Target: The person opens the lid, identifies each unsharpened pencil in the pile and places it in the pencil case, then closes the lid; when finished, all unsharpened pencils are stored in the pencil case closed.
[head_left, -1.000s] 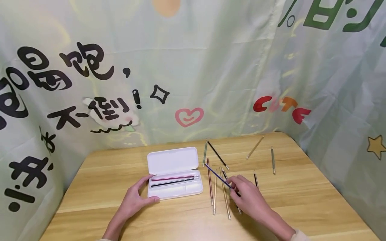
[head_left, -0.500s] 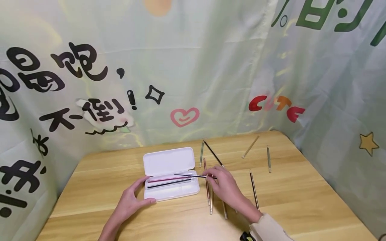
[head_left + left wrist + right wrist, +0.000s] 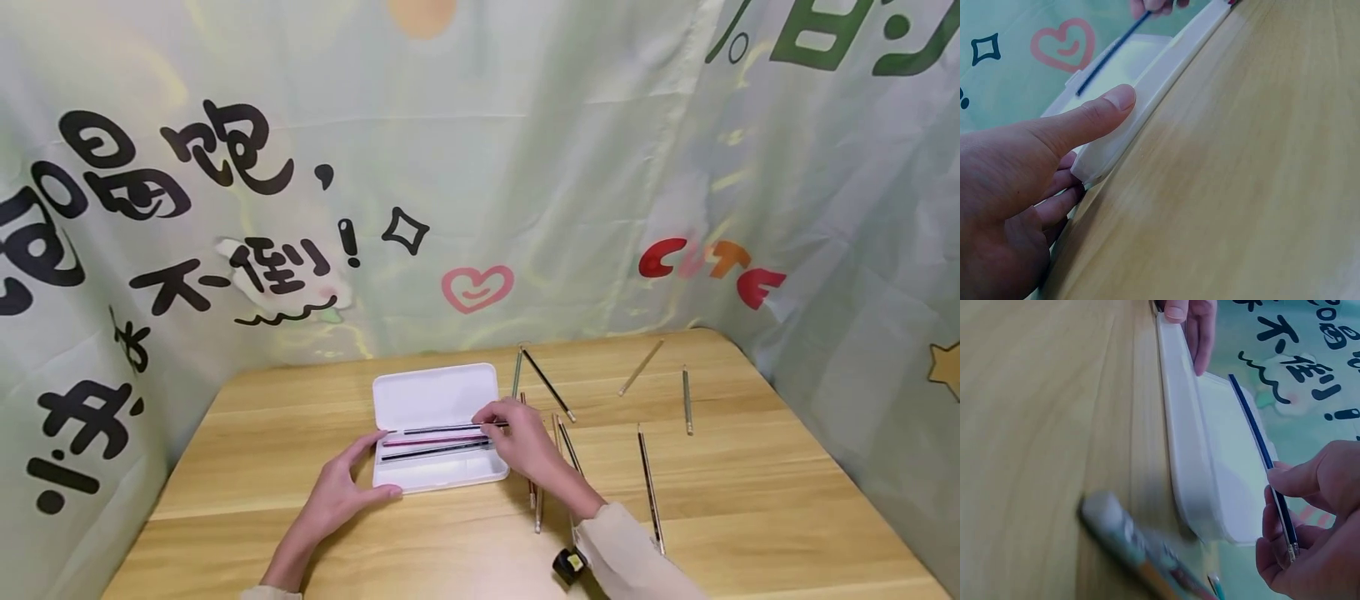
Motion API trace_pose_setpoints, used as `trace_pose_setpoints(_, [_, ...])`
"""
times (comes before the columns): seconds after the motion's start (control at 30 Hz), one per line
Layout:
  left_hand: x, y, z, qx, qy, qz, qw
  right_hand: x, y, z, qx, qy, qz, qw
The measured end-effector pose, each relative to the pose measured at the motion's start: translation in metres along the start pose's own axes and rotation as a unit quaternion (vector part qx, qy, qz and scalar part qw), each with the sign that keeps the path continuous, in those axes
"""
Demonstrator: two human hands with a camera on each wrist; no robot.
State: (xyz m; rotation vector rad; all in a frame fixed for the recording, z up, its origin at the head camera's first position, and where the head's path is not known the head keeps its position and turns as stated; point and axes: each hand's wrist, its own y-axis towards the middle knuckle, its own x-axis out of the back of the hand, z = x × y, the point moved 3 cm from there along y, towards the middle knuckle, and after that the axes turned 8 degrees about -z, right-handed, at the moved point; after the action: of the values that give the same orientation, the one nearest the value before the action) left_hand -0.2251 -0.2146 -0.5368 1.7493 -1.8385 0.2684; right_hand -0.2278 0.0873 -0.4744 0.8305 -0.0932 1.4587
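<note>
A white pencil case (image 3: 450, 477) lies with its lid raised on the wooden table. My left hand (image 3: 339, 493) grips its left end, thumb on the front wall and fingers round the far side, as the left wrist view also shows. Over the back of the tray, my right hand (image 3: 525, 443) pinches a dark blue pencil (image 3: 1254, 425) near its eraser end, held lengthwise along the case. Inside lie a pink pencil (image 3: 431, 442) and a black pencil (image 3: 431, 452). The right fingers cover the right ends of these pencils in the head view.
Loose pencils lie right of the case, some partly under the right forearm. A black pencil (image 3: 547, 383), a natural-wood pencil (image 3: 641, 367), a grey-green pencil (image 3: 687, 402) and another dark pencil (image 3: 650, 487) lie further out. A printed curtain (image 3: 570, 183) surrounds the table (image 3: 300, 417).
My right hand has carried the blue pencil left from among the loose pencils to over the case, turning it from slanted to nearly level with the tray. The left hand keeps its grip.
</note>
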Motion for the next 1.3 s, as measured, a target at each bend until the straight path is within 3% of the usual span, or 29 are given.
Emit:
trace_pose_setpoints(0.27, [-0.002, 0.001, 0.000, -0.005, -0.002, 0.001, 1.0000, -0.032, 0.007, 0.003, 0.030, -0.040, 0.031, 0.9983])
trace_pose_setpoints(0.43, [-0.003, -0.002, 0.000, 0.003, -0.005, -0.002, 1.0000, -0.037, 0.007, 0.006, 0.024, -0.044, 0.036, 0.9981])
trace_pose_setpoints(0.67, [0.000, -0.004, 0.000, 0.003, -0.002, -0.002, 1.0000, -0.006, -0.003, 0.008, 0.011, -0.019, 0.014, 0.9997])
trace_pose_setpoints(0.93, [-0.005, 0.008, -0.003, -0.022, -0.010, 0.006, 0.9997, 0.042, -0.025, -0.001, -0.034, -0.038, -0.015, 0.9986])
trace_pose_setpoints(1.17, [-0.003, 0.002, -0.001, -0.023, -0.002, -0.004, 0.9997, 0.060, -0.051, -0.014, -0.070, -0.101, 0.006, 0.9924])
trace_pose_setpoints(1.3, [0.000, 0.002, 0.002, -0.018, 0.009, -0.010, 0.9997, 0.064, -0.061, -0.019, -0.104, -0.137, 0.038, 0.9844])
